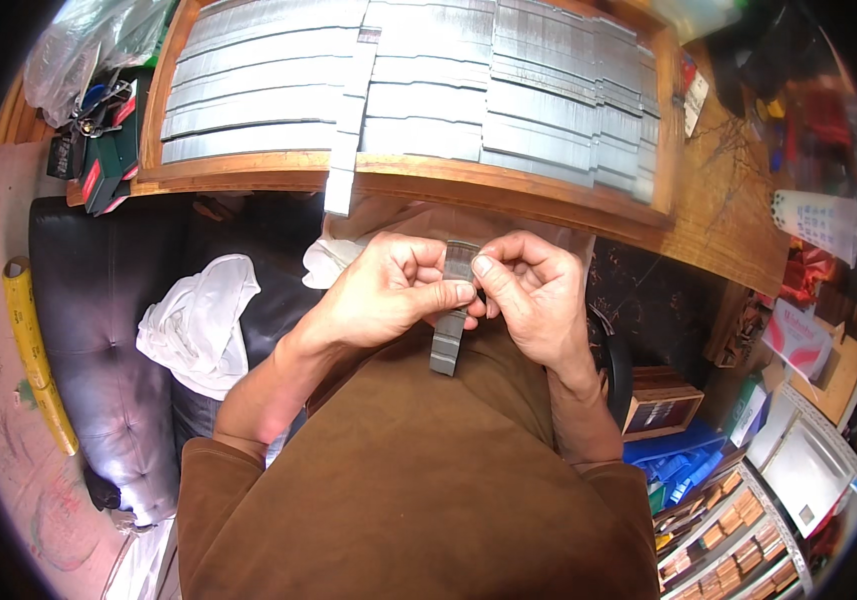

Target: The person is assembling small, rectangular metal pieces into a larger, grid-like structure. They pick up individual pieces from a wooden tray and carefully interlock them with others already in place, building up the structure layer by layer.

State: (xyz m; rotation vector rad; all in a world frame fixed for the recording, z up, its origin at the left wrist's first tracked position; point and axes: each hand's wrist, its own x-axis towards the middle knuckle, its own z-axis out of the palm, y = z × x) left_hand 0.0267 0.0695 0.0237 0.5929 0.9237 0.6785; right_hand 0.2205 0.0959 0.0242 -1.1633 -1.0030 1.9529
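Note:
Just in front of my torso, a narrow dark grey strip (447, 345) hangs down, its surface crossed by darker bands; its exact kind is not clear. My left hand (399, 285) grips it from the left, thumb across its front. From the other side, my right hand (534, 290) pinches at the strip's right edge, thumb and forefinger together. The fingers cover its middle part. Beyond the hands lies a wooden tray (414, 168) filled with rows of flat silver-grey strips (429, 95). One long strip (342, 180) lies across the rows and juts over the tray's near edge.
A black padded seat (99, 330) is on the left, with a white cloth (204, 315) at its right and a yellow tube (34, 350) beside it. At right stand a white cup (814, 215), a blue plastic item (679, 460) and a rack of small wooden blocks (739, 540).

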